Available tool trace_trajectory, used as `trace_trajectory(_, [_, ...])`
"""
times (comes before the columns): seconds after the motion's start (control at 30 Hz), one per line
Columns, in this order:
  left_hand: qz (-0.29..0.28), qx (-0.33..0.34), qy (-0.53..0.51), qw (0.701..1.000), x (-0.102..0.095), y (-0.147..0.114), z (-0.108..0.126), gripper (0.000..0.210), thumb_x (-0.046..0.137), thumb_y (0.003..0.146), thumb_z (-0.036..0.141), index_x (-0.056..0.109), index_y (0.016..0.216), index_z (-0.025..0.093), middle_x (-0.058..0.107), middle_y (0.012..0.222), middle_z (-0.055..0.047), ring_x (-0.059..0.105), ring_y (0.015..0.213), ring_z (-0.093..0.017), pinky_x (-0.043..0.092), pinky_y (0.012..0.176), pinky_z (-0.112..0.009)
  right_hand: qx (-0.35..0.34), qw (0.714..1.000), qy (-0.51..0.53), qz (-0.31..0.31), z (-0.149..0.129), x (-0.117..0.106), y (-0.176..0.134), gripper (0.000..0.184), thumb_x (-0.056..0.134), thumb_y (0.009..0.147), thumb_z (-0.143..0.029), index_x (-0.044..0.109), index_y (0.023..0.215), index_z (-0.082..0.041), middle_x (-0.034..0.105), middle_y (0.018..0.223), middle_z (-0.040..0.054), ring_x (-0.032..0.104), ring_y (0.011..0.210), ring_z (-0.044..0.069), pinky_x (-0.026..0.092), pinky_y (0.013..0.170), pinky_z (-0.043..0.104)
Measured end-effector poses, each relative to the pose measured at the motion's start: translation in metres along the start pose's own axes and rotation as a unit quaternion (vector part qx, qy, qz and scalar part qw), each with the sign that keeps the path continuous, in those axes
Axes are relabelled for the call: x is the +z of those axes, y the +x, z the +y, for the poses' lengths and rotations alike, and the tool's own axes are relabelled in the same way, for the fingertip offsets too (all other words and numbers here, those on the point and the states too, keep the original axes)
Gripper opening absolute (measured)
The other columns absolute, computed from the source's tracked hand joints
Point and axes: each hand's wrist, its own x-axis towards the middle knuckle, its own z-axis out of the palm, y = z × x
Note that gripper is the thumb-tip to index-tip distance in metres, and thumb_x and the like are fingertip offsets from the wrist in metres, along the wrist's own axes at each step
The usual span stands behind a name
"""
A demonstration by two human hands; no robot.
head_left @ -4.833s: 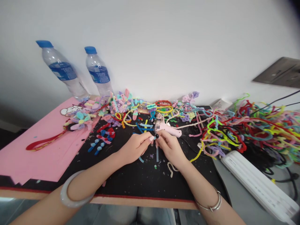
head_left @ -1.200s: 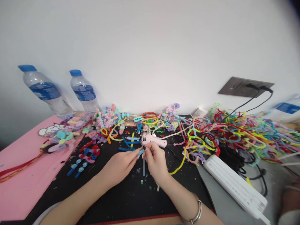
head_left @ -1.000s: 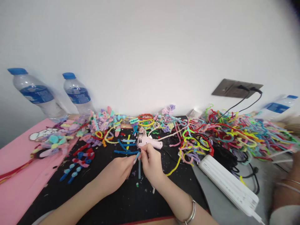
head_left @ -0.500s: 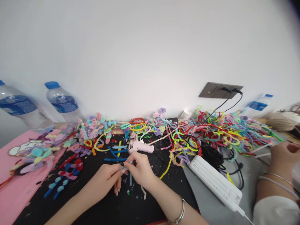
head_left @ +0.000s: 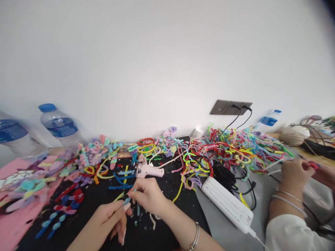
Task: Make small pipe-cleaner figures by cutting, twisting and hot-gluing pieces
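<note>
We work low over the black mat on the table, just in front of the pink glue gun, which lies on its side on the mat. Our left hand and right hand meet there, each grip pinched narrow on the same light blue pipe cleaner piece, held just above the mat between the fingertips. Behind the glue gun, a line of finished pastel shapes runs along the wall, with a water bottle standing behind them. To the right of the glue gun lies a big tangle of coloured pipe cleaners, and a white power strip sits near it. Farther right, another person's hand works at the table edge.
</note>
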Motion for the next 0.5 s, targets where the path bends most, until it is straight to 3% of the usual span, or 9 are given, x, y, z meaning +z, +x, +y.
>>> trace_trajectory(0.07, [0.008, 0.002, 0.013, 1.000, 0.000, -0.005, 0.004, 0.051, 0.046, 0.075, 0.064, 0.057, 0.081, 0.014, 0.063, 0.049, -0.002, 0.060, 0.043, -0.015, 0.035, 0.040, -0.020, 0.006, 1.000, -0.021, -0.005, -0.013, -0.016, 0.006, 0.017, 0.058, 0.080, -0.024, 0.057, 0.065, -0.017, 0.053, 0.052, -0.0048, 0.047, 0.047, 0.008, 0.036, 0.047, 0.018])
trace_trajectory(0.17, [0.034, 0.011, 0.031, 0.999, -0.001, -0.015, 0.007, 0.050, 0.047, 0.077, 0.060, 0.062, 0.090, 0.014, 0.064, 0.050, -0.002, 0.060, 0.047, -0.015, 0.039, 0.044, -0.021, 0.005, 0.992, -0.115, 0.060, -0.030, -0.050, 0.023, 0.008, 0.055, 0.082, -0.021, 0.061, 0.077, -0.018, 0.050, 0.054, -0.0058, 0.045, 0.048, 0.008, 0.035, 0.049, 0.018])
trace_trajectory(0.3, [0.056, 0.029, 0.044, 0.997, 0.000, -0.025, 0.007, 0.046, 0.045, 0.081, 0.055, 0.064, 0.096, 0.017, 0.064, 0.054, -0.001, 0.060, 0.053, -0.015, 0.044, 0.050, -0.021, -0.006, 0.952, -0.297, 0.076, -0.039, -0.088, 0.052, 0.012, 0.053, 0.082, -0.015, 0.064, 0.086, -0.017, 0.057, 0.065, -0.0017, 0.054, 0.062, 0.012, 0.042, 0.066, 0.022])
trace_trajectory(0.4, [0.074, 0.043, 0.052, 0.995, 0.000, -0.030, 0.004, 0.044, 0.045, 0.081, 0.056, 0.066, 0.096, 0.019, 0.064, 0.056, 0.000, 0.059, 0.055, -0.015, 0.046, 0.055, -0.022, 0.021, 0.922, -0.378, 0.078, -0.038, -0.107, 0.061, 0.029, 0.058, 0.074, -0.008, 0.061, 0.102, -0.013, 0.061, 0.089, 0.0083, 0.057, 0.085, 0.019, 0.042, 0.080, 0.031])
trace_trajectory(0.5, [0.117, 0.036, 0.057, 0.991, -0.008, -0.036, 0.000, 0.046, 0.047, 0.077, 0.060, 0.068, 0.096, 0.024, 0.064, 0.057, 0.000, 0.059, 0.056, -0.017, 0.048, 0.055, -0.023, 0.033, 0.897, -0.418, 0.142, -0.039, -0.133, 0.049, 0.049, 0.060, 0.074, -0.018, 0.049, 0.122, -0.012, 0.058, 0.107, 0.0144, 0.054, 0.098, 0.023, 0.041, 0.085, 0.035])
